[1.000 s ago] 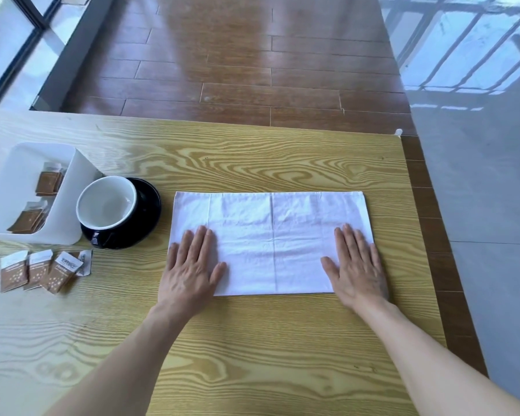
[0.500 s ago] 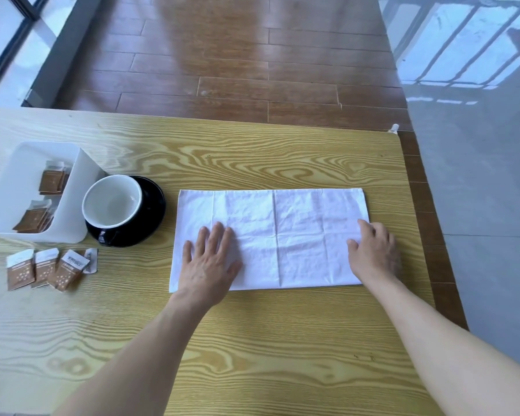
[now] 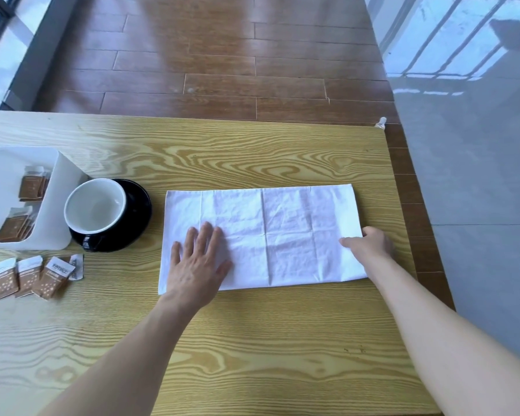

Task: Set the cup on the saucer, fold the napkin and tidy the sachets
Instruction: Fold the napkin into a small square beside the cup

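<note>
A white napkin (image 3: 276, 232), folded into a long rectangle, lies flat in the middle of the wooden table (image 3: 252, 340). My left hand (image 3: 197, 262) presses flat on its near left part, fingers spread. My right hand (image 3: 370, 244) grips the napkin's right edge, thumb on top and fingers curled under. To the left a white-lined black cup (image 3: 95, 210) stands on a black saucer (image 3: 135, 211). Several brown sachets (image 3: 30, 276) lie loose on the table in front of a white bin (image 3: 51, 211); more sachets (image 3: 32, 187) sit inside it.
The table's far edge and right edge border a wooden floor (image 3: 222, 70) and grey tiles (image 3: 478, 190). Bare tabletop stretches in front of the napkin, under my forearms.
My right hand slid from lying flat on the napkin to its right edge and closed on it. My left hand stayed pressing the left part. The view shifted slightly.
</note>
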